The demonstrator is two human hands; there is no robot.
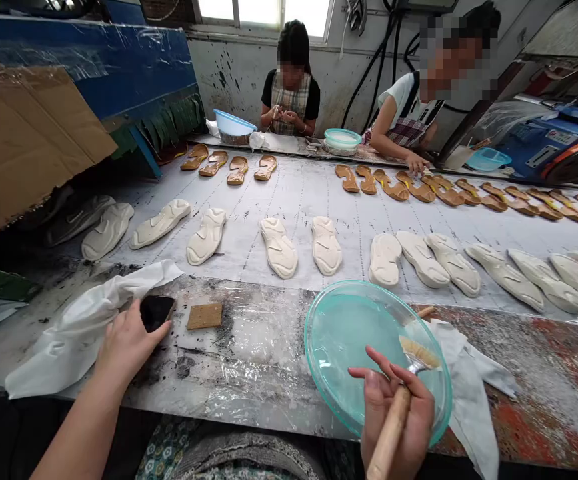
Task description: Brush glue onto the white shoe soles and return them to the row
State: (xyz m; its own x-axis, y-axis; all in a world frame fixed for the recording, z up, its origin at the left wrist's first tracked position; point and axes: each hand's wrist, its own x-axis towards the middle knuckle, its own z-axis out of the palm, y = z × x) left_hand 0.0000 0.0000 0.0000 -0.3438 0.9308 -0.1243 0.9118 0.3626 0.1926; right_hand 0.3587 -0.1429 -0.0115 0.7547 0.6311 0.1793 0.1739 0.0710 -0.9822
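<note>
Gripping a brush (389, 427) firmly by its wooden handle, the right hand (393, 413) sits at the lower right of the frame, with the bristles tipped over the rim of a clear round dish (369, 284). That's a sensible hold: keeping the bristles above the dish should let any drips fall back in. The dish holds a thin layer of pale, milky-green liquid (353, 337), and a second wooden handle (425, 311) pokes out behind it. A white cloth (469, 380) lies beneath its right edge.

At the lower left, the left hand (129, 343) lies against a dark flat slab (156, 312), perhaps a phone; I can't tell whether it's gripping it. A crumpled white rag (81, 337) lies under that wrist, and a tan square pad (203, 316) sits nearby.

Beyond them, white shoe soles (279, 248) and tan insoles (239, 170) stand in rows. At the top, a blue basin (233, 123) sits beside a seated worker (291, 87).
</note>
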